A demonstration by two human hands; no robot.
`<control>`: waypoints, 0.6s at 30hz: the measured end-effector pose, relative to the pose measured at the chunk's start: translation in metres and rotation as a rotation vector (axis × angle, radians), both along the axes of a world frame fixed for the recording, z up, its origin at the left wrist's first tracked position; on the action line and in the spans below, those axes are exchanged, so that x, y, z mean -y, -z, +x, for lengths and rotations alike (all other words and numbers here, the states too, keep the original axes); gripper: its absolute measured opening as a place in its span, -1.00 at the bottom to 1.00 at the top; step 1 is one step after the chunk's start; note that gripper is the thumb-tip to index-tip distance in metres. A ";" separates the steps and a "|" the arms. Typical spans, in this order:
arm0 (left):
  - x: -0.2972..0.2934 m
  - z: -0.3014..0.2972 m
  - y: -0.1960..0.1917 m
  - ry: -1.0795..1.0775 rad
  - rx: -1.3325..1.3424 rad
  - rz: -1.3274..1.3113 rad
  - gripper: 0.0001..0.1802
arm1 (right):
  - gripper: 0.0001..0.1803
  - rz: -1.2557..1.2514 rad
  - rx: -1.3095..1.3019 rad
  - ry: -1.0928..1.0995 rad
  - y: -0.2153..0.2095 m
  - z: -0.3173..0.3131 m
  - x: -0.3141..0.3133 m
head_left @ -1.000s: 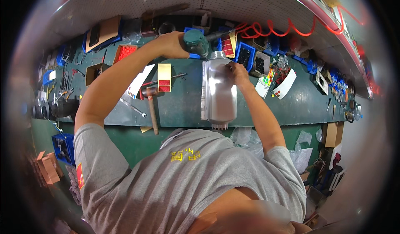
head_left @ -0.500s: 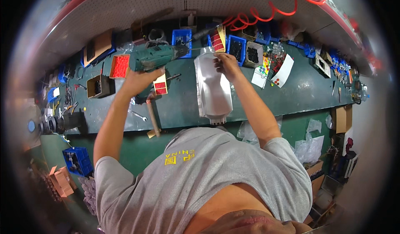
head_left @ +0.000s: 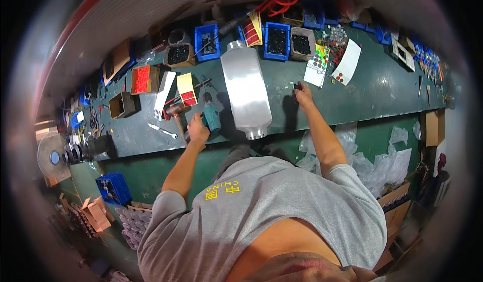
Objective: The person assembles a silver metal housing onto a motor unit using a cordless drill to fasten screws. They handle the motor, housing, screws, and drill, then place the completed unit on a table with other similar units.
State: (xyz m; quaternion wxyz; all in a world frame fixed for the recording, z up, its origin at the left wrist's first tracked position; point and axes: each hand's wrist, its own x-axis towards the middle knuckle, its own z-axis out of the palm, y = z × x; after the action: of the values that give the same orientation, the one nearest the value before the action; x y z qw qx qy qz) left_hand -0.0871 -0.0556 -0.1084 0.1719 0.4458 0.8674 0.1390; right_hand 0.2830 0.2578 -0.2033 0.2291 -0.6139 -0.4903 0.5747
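Teal drill (head_left: 212,117), chuck (head_left: 207,97) seemingly pointing away, long axis likewise

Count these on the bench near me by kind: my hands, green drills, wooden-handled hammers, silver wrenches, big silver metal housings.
Hands (left hand, right hand): 2
Green drill: 1
Wooden-handled hammer: 1
Silver wrench: 1
Big silver metal housing: 1
Total: 6

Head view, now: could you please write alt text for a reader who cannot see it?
A shiny metal canister rests on a green workbench. To its left, the person's left hand is at a green drill; to its right, the right hand is over the workbench, its grip unclear. Blue bins stand along the back.
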 end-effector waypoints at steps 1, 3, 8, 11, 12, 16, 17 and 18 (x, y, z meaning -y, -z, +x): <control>-0.006 0.007 0.003 -0.024 -0.053 -0.070 -0.35 | -0.36 0.022 0.034 -0.016 0.002 0.004 0.001; -0.012 0.009 0.012 -0.018 -0.073 -0.126 -0.31 | -0.40 0.090 0.069 -0.014 0.000 0.011 0.015; -0.021 -0.007 0.026 -0.003 -0.017 -0.262 -0.26 | -0.72 -0.307 -0.008 -0.143 -0.061 0.020 0.081; -0.052 -0.021 0.016 -0.019 0.081 -0.145 -0.36 | -0.81 -0.677 -0.293 -0.046 -0.100 0.017 0.144; -0.057 -0.047 0.034 -0.027 0.124 0.024 -0.41 | -0.79 -0.739 -0.353 -0.059 -0.109 0.011 0.159; -0.184 -0.077 -0.001 0.009 0.288 0.357 -0.47 | -0.69 -0.924 -0.361 -0.156 -0.107 -0.004 0.184; -0.217 -0.077 -0.019 0.086 0.313 0.439 -0.44 | -0.67 -0.976 -0.372 -0.158 -0.113 -0.010 0.183; -0.250 -0.068 -0.042 0.141 0.412 0.437 -0.43 | -0.65 -1.027 -0.387 -0.153 -0.117 -0.013 0.184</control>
State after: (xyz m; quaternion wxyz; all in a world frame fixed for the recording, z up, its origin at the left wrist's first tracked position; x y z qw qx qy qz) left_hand -0.1553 0.1947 -0.0669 0.2535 0.4939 0.7305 0.3977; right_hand 0.2699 0.0741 -0.0862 -0.0564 -0.4927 -0.1391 0.8572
